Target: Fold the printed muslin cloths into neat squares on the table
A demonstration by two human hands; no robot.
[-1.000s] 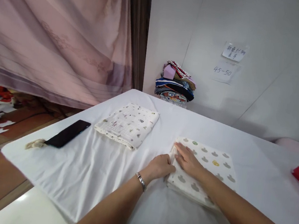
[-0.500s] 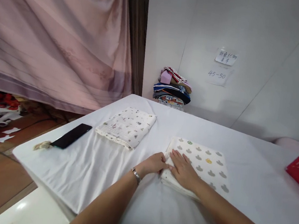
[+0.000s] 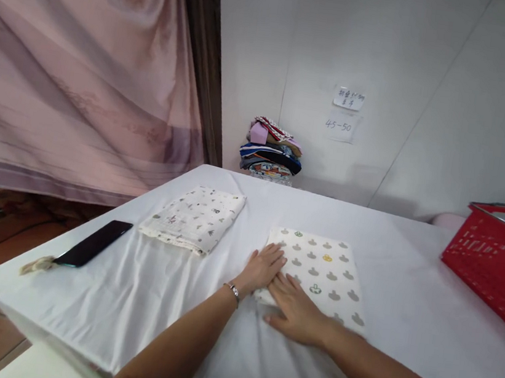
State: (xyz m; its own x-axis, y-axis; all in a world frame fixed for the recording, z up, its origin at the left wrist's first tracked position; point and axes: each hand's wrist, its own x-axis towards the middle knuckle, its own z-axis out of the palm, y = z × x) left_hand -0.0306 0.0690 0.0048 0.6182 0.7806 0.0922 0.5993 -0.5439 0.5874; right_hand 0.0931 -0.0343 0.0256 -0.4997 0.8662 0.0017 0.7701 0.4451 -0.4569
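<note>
Grey-print cloth (image 3: 331, 277): lying folded in a flat rectangle on the white-covered table (image 3: 407, 284), right of the middle, and showing rows of grey mushroom-like shapes with a yellow one and green-outlined ones among them. Pressing on its left part with the left grip (image 3: 263, 269), palm down, stretching the fingers out flat and slightly apart rather than pinching. Laying the right grip (image 3: 297, 309) over the near left corner, likewise flat and unclenched, lining its fingers up close together, pointing the thumb away from them, and resting its fingertips just beside those of the left. Wearing a silver bracelet (image 3: 233, 292) on the left wrist.

Sharing the table with a second cloth (image 3: 195, 219), folded and patterned with small scattered motifs, to the left and apart from both grips. Also bearing, farther left, a dark phone (image 3: 95, 243) with a pale strap (image 3: 38, 265) at its near end. Showing a red basket (image 3: 499, 258) at the right, and, beyond the far edge, a stack of colourful fabrics (image 3: 271, 151) before a pale wall (image 3: 390, 64) with two handwritten notes (image 3: 348, 99). Hanging at the left with a pink curtain (image 3: 73, 66).
</note>
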